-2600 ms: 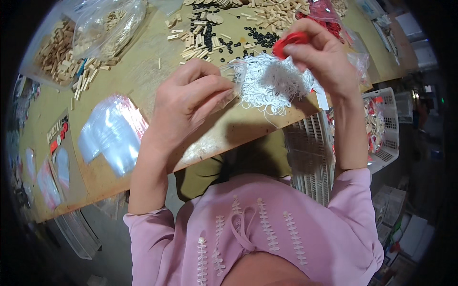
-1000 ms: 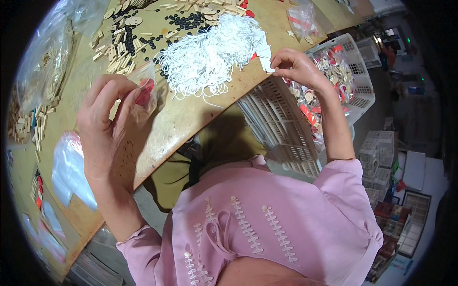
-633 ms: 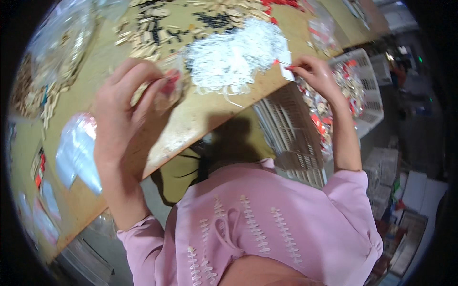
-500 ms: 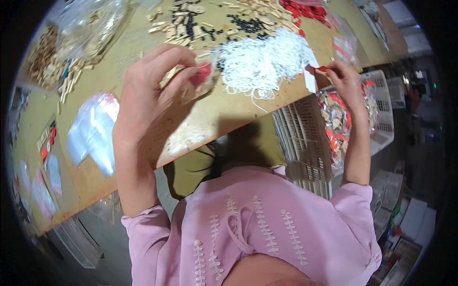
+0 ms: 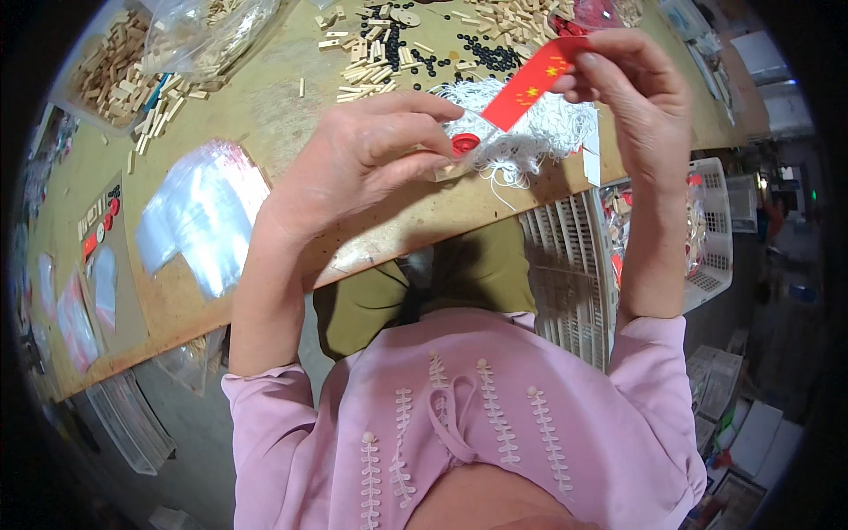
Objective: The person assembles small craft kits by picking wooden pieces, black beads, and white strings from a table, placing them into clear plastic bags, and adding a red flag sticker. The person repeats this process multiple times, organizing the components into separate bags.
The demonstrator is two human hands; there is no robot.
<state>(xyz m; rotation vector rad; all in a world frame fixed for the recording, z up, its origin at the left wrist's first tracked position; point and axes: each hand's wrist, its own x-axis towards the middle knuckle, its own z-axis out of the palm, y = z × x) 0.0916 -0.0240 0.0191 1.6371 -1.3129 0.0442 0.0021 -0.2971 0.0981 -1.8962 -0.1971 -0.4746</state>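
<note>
My left hand (image 5: 353, 163) is closed on the edge of a small clear plastic bag (image 5: 477, 157) above the table's front part. Inside the bag a red round piece (image 5: 465, 142) shows; its other contents are mostly hidden by my fingers. Pinched in my right hand (image 5: 649, 106) is a red strip with yellow stars (image 5: 534, 84), held slanting, its lower end at the bag's mouth. Whether that end is inside the bag, I cannot tell. Behind and beneath both lies a tangled heap of white string (image 5: 565, 124).
Black beads (image 5: 490, 55) and wooden sticks (image 5: 371, 75) are strewn farther back. A tub of wooden pieces (image 5: 110, 66) stands far left. Flat clear bags (image 5: 199, 212) lie left of my forearm. A white basket (image 5: 715, 221) of filled packets stands right of the table, beside a white card (image 5: 592, 162).
My right hand has come up and inward from the table's right edge, bringing the red strip to the bag. My left hand has shifted right with the bag.
</note>
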